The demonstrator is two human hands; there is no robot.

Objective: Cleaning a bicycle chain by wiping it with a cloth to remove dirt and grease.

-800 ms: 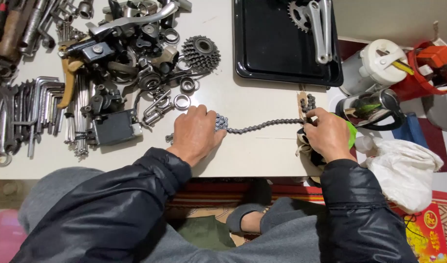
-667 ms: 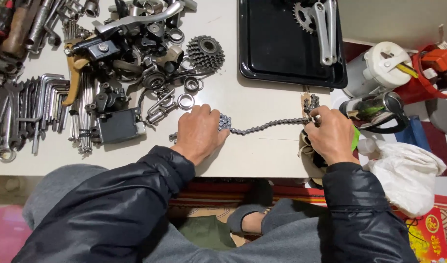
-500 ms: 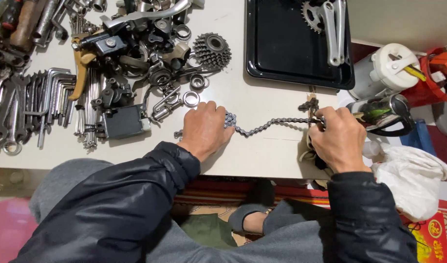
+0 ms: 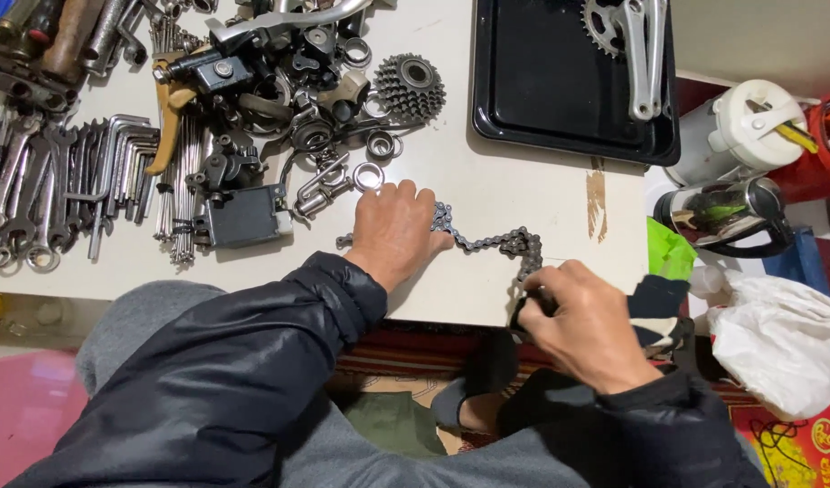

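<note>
head view: both hands on a bicycle chain at the table's near edge

head view shows the left hand [image 4: 395,233] lying palm down on the white table top [image 4: 487,181], fingers curled together and pressing one end of a dark grey steel bicycle chain [image 4: 487,242]. a short tail of links shows on the far side of that hand. the chain runs from under the fingers toward the right, slack and bunched, then drops to the table's near edge.

the right hand [image 4: 589,323] is closed around the chain's other end at that edge, thumb and fingers pinched on the links; what lies inside the grip is hidden.

just beyond the left hand lie a silver metal ring [image 4: 368,175] and a grey toothed sprocket cluster [image 4: 410,86], at the edge of a heap of dark bicycle parts. a row of steel wrenches and hex keys [image 4: 71,185] lies well to the left. a black rectangular tray [image 4: 560,99] holding a silver crank arm [image 4: 639,54] sits at the far right of the table. a white plastic bag [image 4: 777,343] lies off the table, near the right hand.
</note>
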